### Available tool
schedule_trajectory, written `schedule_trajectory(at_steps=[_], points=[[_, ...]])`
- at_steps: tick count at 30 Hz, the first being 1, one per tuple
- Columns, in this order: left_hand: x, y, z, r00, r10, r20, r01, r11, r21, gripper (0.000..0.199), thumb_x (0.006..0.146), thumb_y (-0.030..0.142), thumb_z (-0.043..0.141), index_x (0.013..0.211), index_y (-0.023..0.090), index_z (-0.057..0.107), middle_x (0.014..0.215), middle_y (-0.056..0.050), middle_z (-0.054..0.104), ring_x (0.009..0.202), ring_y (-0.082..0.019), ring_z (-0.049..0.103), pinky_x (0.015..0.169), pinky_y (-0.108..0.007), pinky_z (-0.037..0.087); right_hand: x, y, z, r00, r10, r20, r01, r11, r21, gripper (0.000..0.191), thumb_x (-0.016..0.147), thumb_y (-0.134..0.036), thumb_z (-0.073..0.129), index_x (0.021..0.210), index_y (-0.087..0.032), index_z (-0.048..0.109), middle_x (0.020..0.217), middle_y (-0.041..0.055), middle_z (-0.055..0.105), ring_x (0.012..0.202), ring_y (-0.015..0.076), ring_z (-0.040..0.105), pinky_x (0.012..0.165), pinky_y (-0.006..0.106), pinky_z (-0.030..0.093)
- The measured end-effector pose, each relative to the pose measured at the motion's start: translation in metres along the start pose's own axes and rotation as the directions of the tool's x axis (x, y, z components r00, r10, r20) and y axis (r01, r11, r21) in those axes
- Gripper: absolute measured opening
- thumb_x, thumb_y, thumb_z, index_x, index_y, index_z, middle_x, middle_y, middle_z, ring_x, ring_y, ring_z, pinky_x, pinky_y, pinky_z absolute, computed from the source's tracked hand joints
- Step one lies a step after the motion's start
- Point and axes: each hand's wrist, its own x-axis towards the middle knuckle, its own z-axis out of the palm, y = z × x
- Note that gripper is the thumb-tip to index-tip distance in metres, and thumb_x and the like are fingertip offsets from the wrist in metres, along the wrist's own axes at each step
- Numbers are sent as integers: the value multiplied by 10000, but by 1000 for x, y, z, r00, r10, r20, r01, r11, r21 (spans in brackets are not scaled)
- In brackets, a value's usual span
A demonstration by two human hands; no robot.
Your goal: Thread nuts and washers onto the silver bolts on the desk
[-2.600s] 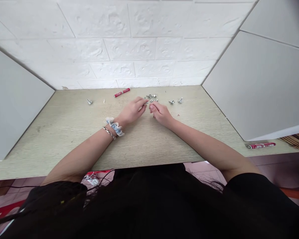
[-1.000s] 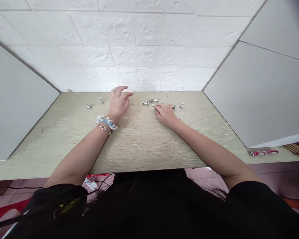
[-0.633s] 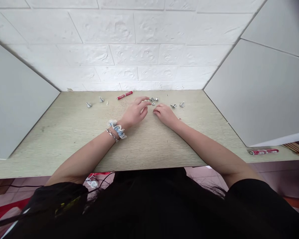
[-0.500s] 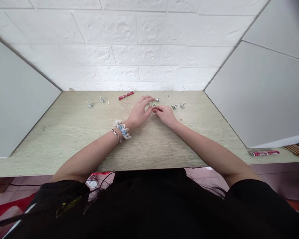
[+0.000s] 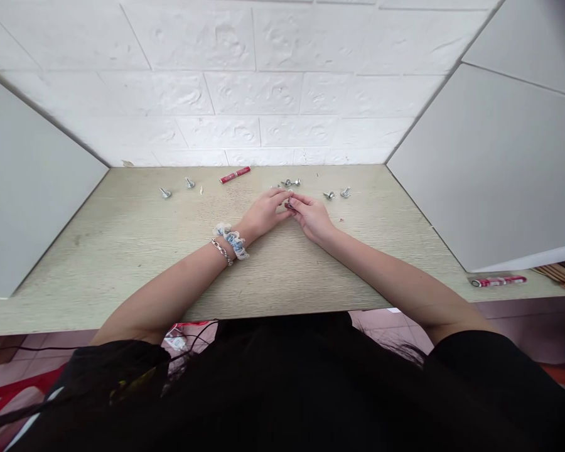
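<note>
My left hand (image 5: 264, 213), with a scrunchie (image 5: 234, 243) and a chain bracelet (image 5: 221, 252) at its wrist, meets my right hand (image 5: 313, 217) over the middle of the table. Between their fingertips is a small metal piece (image 5: 290, 203), mostly covered, which both hands pinch. Just behind the fingers lie some bolts (image 5: 292, 182). To the right are two more bolts, one lying (image 5: 329, 196) and one with its shank up (image 5: 345, 193). Two others (image 5: 165, 193) (image 5: 189, 182) rest at the left.
A red tube (image 5: 235, 175) lies near the white brick wall (image 5: 282, 94). Another red tube (image 5: 498, 281) is by the right front edge of the table (image 5: 245, 282). Grey panels (image 5: 32, 188) (image 5: 489, 169) stand on both sides.
Both hands have closed together around a small metal piece. The fingers of my left hand have drawn back from the bolts behind, which show more now. The view has shifted slightly.
</note>
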Motion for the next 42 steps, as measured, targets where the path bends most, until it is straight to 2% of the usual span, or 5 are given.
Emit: schedule_trajectory(at_steps=[12,19,23,31,42], points=[[6,10,7,995,-90,-30,93,990,102,377,837,168,645,1213,156,621,1131,-107,655,1050,-215,621,969,-357,497,2,-1,4,987,-156,-45,146,973,-177,235,695,-198,726,881,-168,586,788,9,679,820,140,651,804,298,539],[3,5,2,987,-123,-100,121,992,-19,206,840,190,649,1042,190,689,976,-53,659,821,-143,632,829,-300,542,0,-4,2,998,-62,12,63,978,-199,176,812,-283,669,895,-188,546,782,-11,664,765,106,648,741,253,545],[4,-2,0,964,-208,-167,187,973,-135,73,826,216,671,888,178,674,912,-30,660,746,-115,614,740,-270,553,2,-9,3,996,87,12,-83,978,-190,149,920,-336,556,900,-189,567,752,-4,662,705,102,659,726,254,555],[1,5,-3,976,-189,-107,171,972,-160,96,804,181,684,874,175,621,893,-10,650,754,-115,611,752,-280,556,0,-18,-1,978,170,124,-151,977,-149,99,882,-233,627,819,-157,624,676,1,676,622,83,641,670,214,552],[1,1,-1,986,-160,-43,151,976,-154,216,815,171,662,1030,193,660,916,-26,642,808,-132,620,761,-278,559,5,-5,-7,999,-24,32,28,987,-159,224,708,-224,761,867,-168,613,826,13,693,792,127,664,780,299,569]])
